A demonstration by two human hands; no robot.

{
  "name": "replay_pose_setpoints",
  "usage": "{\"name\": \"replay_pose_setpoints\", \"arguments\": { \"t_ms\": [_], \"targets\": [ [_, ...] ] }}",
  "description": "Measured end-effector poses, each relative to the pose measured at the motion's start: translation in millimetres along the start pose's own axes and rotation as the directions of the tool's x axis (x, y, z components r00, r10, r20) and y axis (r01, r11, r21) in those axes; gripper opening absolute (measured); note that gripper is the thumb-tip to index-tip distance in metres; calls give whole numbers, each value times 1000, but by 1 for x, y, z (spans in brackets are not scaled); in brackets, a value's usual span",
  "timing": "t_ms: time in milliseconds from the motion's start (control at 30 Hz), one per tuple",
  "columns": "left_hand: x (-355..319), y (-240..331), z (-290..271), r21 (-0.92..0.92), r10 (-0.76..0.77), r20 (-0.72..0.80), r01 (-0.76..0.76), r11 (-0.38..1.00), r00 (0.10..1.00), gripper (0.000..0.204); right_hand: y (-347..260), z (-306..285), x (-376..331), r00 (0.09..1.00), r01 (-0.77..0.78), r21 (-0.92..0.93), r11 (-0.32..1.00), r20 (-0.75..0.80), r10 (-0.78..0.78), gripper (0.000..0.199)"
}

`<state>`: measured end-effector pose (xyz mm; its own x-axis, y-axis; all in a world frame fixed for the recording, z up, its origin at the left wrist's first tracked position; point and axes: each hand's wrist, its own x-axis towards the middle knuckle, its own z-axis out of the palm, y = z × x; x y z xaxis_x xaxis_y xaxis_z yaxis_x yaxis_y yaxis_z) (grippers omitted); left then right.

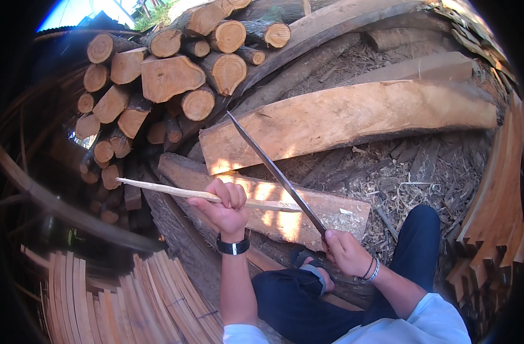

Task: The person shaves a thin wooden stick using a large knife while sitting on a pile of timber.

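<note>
My left hand (224, 207), with a dark watch on its wrist, is closed round a thin pale wooden stick (153, 186). The stick's narrow end points to the left, and its other end reaches right, over a thick sawn plank (339, 221). In my right hand (348, 252) is the handle end of a long dark blade, like a machete (273, 166). It slants up and to the left, its tip beyond the plank's far edge. The blade passes close to the stick's right end; whether they touch I cannot tell.
Cut logs (173, 77) are stacked at the far left. A wide slab (353, 114) lies beyond the plank. Wood shavings (411, 192) cover the ground at right. Bundled thin slats (118, 298) stand at near left, with curved boards (494, 189) along the right.
</note>
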<state>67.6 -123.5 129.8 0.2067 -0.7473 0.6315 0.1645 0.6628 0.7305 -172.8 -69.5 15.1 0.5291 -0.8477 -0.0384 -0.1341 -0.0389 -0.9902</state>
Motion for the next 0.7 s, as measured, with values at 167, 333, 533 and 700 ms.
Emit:
{"name": "replay_pose_setpoints", "arguments": {
  "t_ms": [167,333,533,700],
  "targets": [
    [1,1,6,-11,-12,26,12,1000,1000,71,26,13,-6,996,-86,-111,990,19,89,51],
    [-2,1,3,11,-17,16,17,1000,1000,71,5,0,-3,1000,24,-53,998,-12,-24,50],
    [4,-1,3,-19,-11,15,11,1000,1000,71,41,13,-5,995,-93,-262,961,-50,83,46],
    [-1,-3,0,-15,-6,14,6,1000,1000,70,20,-1,-9,998,-55,-115,992,22,58,45]
  ]
}}
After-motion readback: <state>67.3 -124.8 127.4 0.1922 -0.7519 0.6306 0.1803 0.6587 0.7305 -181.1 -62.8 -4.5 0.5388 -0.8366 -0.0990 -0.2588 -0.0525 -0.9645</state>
